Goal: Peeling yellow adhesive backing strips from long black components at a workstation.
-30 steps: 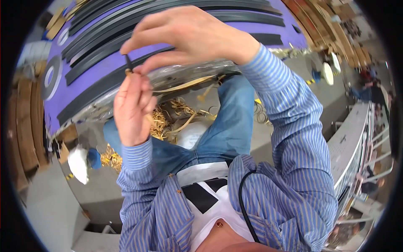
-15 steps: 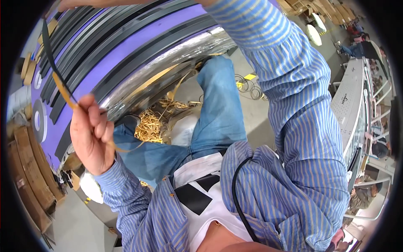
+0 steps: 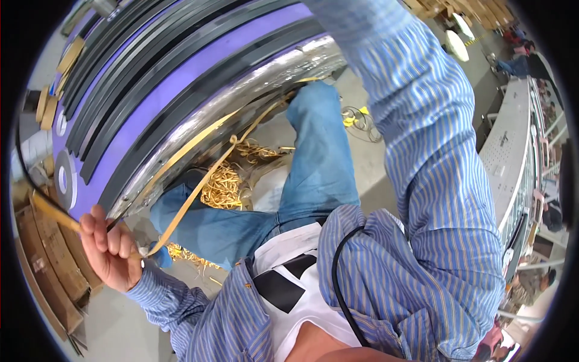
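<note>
My left hand [image 3: 111, 250] is closed around a thin black strip [image 3: 22, 158] and its tan backing tape [image 3: 193, 193], left of my knees. From the fingers the black strip curves up along the left rim. A tan length lies alongside it near the hand. On the other side of the hand, the backing tape runs up to the right as a long loose band with a small curl in it. My right forearm, in a striped sleeve [image 3: 422, 120], reaches out past the top edge, so the right hand is hidden.
Long dark strips [image 3: 163, 117] lie side by side on a purple surface [image 3: 256, 27] ahead. A heap of curled tan tape [image 3: 222, 188] sits on the floor between my legs. Cardboard boxes [image 3: 45, 253] stand at the left. A grey table [image 3: 506, 151] and people are at the right.
My left hand has moved down and left with the strip, and a longer band of backing tape now trails from it. My right hand has left the view at the top.
</note>
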The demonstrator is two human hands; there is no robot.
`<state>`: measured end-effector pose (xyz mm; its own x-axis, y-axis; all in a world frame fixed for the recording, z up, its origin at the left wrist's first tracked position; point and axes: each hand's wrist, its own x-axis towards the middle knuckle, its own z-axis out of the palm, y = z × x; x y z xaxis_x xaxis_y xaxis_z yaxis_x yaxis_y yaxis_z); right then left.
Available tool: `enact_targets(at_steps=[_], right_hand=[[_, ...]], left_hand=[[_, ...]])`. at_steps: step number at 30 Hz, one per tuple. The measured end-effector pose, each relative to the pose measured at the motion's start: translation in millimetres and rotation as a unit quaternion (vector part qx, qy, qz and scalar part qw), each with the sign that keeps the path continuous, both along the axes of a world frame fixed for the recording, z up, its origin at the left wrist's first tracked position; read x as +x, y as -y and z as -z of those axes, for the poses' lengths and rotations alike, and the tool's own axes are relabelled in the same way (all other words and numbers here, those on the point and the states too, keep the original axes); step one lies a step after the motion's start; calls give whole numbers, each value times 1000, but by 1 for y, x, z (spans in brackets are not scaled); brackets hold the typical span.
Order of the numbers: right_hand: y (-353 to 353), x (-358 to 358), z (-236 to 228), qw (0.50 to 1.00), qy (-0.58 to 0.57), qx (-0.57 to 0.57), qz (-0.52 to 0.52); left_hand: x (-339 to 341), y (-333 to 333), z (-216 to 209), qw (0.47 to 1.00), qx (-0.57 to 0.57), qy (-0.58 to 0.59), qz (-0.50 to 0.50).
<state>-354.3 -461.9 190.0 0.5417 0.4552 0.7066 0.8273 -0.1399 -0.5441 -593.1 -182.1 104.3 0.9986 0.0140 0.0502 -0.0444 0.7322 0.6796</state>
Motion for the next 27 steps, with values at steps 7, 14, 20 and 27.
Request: enact_targets(at_steps=[7,14,20,27], right_hand=[[-14,-43,65,921,-285,-199,-174],[-33,-89,119,823,-462,-31,-329],[-46,-98,120,753,-535,64,-378],[-43,-87,121,789,-476,91,-377]], left_hand=[[4,43,18,983,172,-40,-59],[17,85,44,991,48,-106,66],[18,93,50,991,10,-98,95],[27,104,57,987,46,-120,100]])
